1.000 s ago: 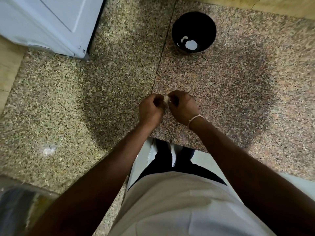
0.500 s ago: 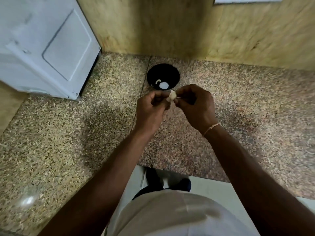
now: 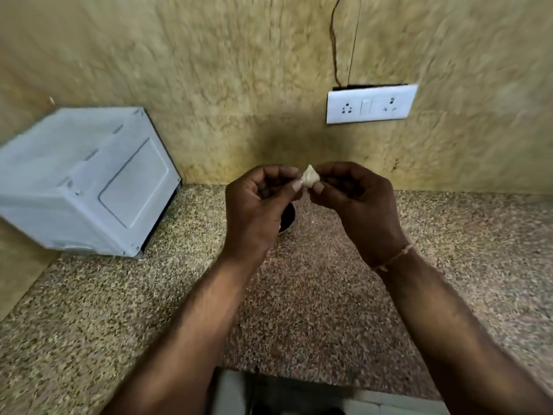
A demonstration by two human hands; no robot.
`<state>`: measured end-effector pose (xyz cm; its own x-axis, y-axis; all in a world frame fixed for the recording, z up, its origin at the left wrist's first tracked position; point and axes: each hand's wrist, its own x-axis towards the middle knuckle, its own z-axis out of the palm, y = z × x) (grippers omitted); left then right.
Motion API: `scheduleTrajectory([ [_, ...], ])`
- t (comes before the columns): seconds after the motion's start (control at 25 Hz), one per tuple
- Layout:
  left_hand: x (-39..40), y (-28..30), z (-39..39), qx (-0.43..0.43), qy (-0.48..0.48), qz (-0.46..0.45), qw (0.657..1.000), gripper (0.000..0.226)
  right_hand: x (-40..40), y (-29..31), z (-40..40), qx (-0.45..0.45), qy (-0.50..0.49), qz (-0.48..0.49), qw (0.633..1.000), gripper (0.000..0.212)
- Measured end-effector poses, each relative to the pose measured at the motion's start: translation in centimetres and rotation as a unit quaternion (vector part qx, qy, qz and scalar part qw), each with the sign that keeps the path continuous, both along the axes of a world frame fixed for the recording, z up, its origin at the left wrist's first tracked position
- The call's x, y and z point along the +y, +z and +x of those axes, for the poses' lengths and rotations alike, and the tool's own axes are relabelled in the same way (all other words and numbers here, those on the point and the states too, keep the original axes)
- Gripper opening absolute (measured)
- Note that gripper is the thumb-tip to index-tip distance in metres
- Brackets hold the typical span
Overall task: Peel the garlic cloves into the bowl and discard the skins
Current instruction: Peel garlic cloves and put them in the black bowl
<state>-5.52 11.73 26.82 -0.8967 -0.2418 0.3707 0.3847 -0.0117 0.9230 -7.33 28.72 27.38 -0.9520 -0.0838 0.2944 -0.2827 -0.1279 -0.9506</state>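
**Garlic clove, held between both hands above the counter**

While both my arms reach forward over the speckled granite counter [image 3: 314, 295], the items stand as follows.

Item one: garlic clove [image 3: 310, 176], pale, pointed tip up, raised in front of the tan wall [image 3: 209, 70]. My left hand [image 3: 257, 211] pinches its left side, fingers curled, thumbnail against the clove. My right hand [image 3: 356, 205] pinches its right side in the same manner; a thin thread bracelet [image 3: 395, 257] circles that wrist.

Item two: black bowl [image 3: 288, 218], on the counter, almost wholly hidden behind my left hand; contents cannot be seen.

Item three: white appliance [image 3: 86, 184], boxy, standing at the counter's left against the wall.

Item four: white socket plate [image 3: 371, 103] on the wall, upper right, a dark cord [image 3: 334, 40] rising from it.
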Motion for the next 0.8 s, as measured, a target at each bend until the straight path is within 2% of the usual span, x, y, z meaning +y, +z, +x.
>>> scheduleTrajectory([
  [0.2, -1.0, 2.8, 0.4, 0.035, -0.029, 0.001, 0.999, 0.018, -1.4, 2.8, 1.8, 0.014, -0.018, -0.023, 0.999, 0.027],
  [0.36, -2.1, 4.0, 0.7, 0.025, -0.064, 0.004, 0.998, 0.014, -2.9, 4.2, 3.0, 0.028, -0.058, -0.043, 0.997, 0.029],
  [0.6, -2.2, 4.2, 1.5, 0.021, -0.087, -0.054, 0.995, 0.007, -3.3, 4.2, 4.6, 0.063, -0.147, -0.004, 0.987, 0.033],
  [0.8, -1.6, 4.8, 1.8, -0.001, -0.081, -0.087, 0.993, 0.006, -2.4, 4.1, 5.0, 0.076, -0.147, 0.016, 0.986, 0.032],
])
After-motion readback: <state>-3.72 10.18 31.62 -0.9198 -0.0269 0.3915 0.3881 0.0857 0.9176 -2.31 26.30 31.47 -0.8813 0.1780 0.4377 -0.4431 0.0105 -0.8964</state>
